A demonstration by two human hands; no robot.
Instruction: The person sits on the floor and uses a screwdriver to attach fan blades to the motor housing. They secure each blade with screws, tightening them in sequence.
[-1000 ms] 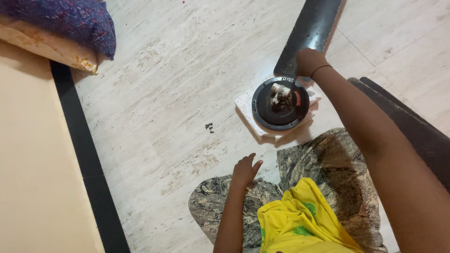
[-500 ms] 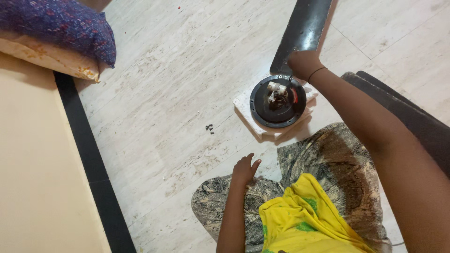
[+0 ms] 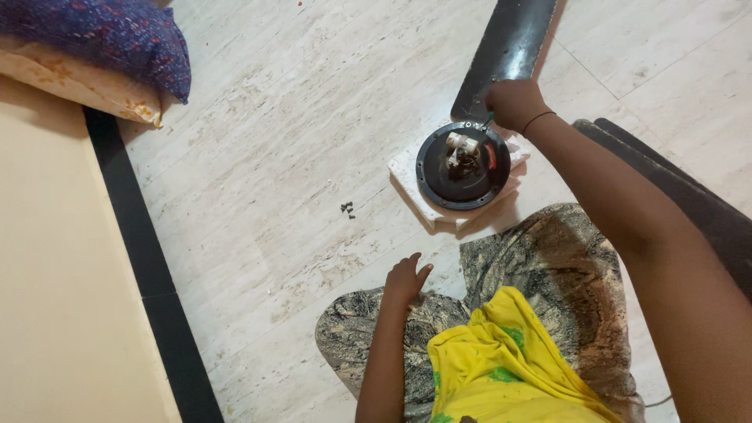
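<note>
**Right hand at the rim of the fan motor, left hand resting at the knee**

Nearest me: yellow shirt (image 3: 501,352) and patterned trousers (image 3: 548,274); I sit cross-legged on the pale stone floor (image 3: 274,157). My left hand (image 3: 406,278) lies on the left knee, fingers loosely together and a little curled, gripping nothing. It looks like a brace for the lean forward, not a working hand.

Just ahead of the knees: a white pad (image 3: 427,205), foam or folded cloth, I cannot tell which. On it sits the fan motor (image 3: 463,164), probably so the housing does not rock or scrape on the stone. It is a round black disc with a raised rim, open face up, with whitish and brown parts bunched at the centre and a short red piece to their right. Dusty, worn-looking.

My right hand (image 3: 513,103) reaches across to the far right rim of the motor, fingers bunched closed. Something thin and greenish pokes from under the fist toward the rim; I judge it a small tool or wire, too small to name. The closed pinch suits fine work at the edge.

Beyond the hand: one long dark blade (image 3: 509,51) runs from the motor up out of view. A second dark blade (image 3: 689,196) lies under my right arm.

Off left on the floor, well apart: a few small dark bits (image 3: 346,209), likely screws. Farther left, a black strip (image 3: 133,227) bordering a cream surface (image 3: 55,274), and a blue-covered pillow (image 3: 102,47) at the top corner.
</note>
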